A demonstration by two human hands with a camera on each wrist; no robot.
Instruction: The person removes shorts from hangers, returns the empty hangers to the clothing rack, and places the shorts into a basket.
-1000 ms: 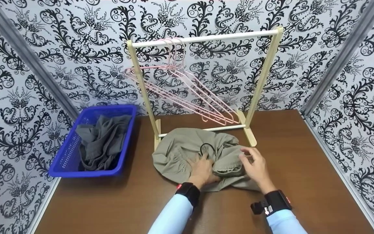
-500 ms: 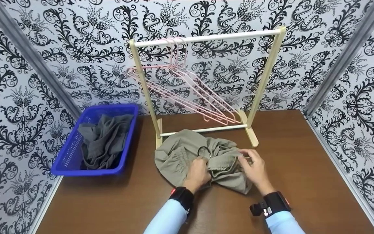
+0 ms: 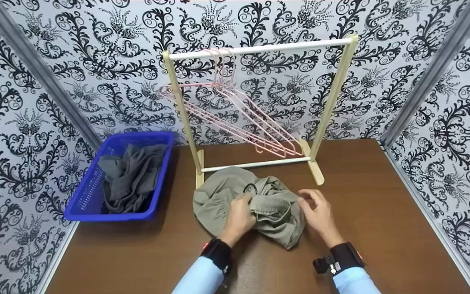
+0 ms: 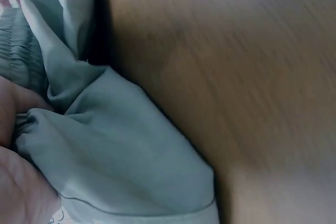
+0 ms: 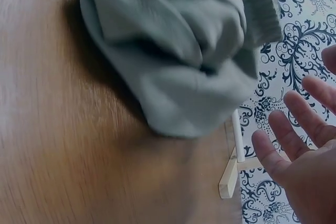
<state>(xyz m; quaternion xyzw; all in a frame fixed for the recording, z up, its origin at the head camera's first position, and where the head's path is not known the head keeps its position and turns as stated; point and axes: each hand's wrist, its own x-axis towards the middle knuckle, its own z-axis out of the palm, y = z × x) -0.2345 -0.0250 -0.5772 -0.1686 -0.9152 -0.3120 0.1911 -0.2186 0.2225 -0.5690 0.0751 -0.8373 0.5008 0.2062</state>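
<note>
A crumpled grey-green garment (image 3: pixel 218 196) lies on the table, with a gathered elastic band and a thin black loop showing near its middle. My left hand (image 3: pixel 240 214) grips the cloth beside that band; in the left wrist view the thumb and fingers (image 4: pixel 21 100) pinch bunched fabric (image 4: pixel 121 150). To the right of the garment is my right hand (image 3: pixel 320 212), fingers spread and loosely bent. The right wrist view shows those fingers (image 5: pixel 287 139) holding nothing, apart from the cloth (image 5: pixel 178 87). Folds hide the garment's full shape.
A wooden rack (image 3: pixel 328 102) with a white bar (image 3: pixel 284 47) stands behind the garment. Several pink hangers (image 3: pixel 251 110) hang from it. On the left, a blue basket (image 3: pixel 161 179) holds dark grey clothing (image 3: pixel 131 179). Patterned walls enclose the brown table (image 3: pixel 373 196).
My left hand, first spread on the cloth, has gripped it and moved left and slightly down. The garment has bunched and shifted left, away from my right hand, which has barely moved.
</note>
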